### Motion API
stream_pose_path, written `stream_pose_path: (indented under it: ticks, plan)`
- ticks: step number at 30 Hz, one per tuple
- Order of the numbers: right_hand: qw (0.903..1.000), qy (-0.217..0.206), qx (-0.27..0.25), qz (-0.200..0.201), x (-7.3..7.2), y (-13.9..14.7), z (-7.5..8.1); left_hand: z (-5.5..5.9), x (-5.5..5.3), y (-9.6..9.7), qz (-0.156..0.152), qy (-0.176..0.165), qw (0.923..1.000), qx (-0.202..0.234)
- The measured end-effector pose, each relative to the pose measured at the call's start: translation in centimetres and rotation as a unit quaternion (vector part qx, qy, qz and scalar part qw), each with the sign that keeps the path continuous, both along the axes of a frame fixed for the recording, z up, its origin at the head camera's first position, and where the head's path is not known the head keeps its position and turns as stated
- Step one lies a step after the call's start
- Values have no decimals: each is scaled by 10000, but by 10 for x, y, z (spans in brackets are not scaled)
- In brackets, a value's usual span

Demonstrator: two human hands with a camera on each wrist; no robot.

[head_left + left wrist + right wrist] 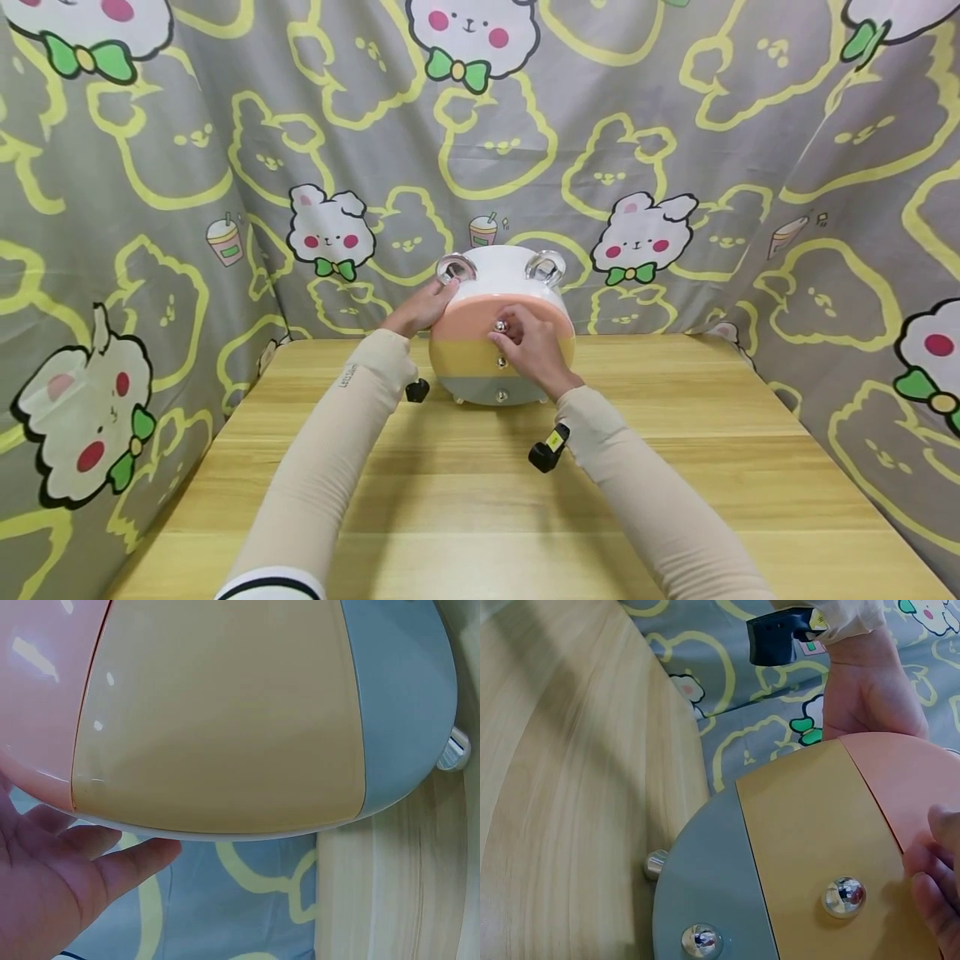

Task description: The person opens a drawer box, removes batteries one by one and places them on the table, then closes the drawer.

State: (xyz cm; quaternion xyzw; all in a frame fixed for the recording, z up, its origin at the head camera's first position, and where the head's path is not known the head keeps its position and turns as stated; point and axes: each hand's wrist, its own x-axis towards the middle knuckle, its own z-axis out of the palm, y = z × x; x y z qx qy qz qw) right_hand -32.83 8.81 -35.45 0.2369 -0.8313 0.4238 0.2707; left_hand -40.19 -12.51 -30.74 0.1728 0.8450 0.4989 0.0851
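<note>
A small rounded drawer box (pixel 502 268) stands on the table, white on top with two clear ear-shaped loops. Its front has a pink drawer (pixel 465 321), a yellow drawer (pixel 461 358) and a grey-blue drawer (pixel 468 389), one above another, each with a round silver knob. My left hand (pixel 422 310) rests against the box's upper left side, thumb near the left ear; the left wrist view shows its fingers extended along the edge. With thumb and fingers, my right hand (pixel 536 346) pinches the top knob (pixel 501 326). All the drawers look flush in the front.
The wooden table (pixel 480 508) extends around the box. Patterned grey curtains (pixel 480 167) hang behind it and on both sides. A black wrist camera (pixel 549 448) sits below the right wrist, another (pixel 417 390) by the left.
</note>
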Motion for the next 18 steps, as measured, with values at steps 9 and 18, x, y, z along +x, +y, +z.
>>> stream_pose_path:
  ticks: [9,18]
  plan:
    - [9997,132,150,-105,1,-1,-1,6,3,1,133,-274,9985,-449]
    - [9994,290,182,-88,2,-1,0,6,1,-2,89,-238,9979,-590]
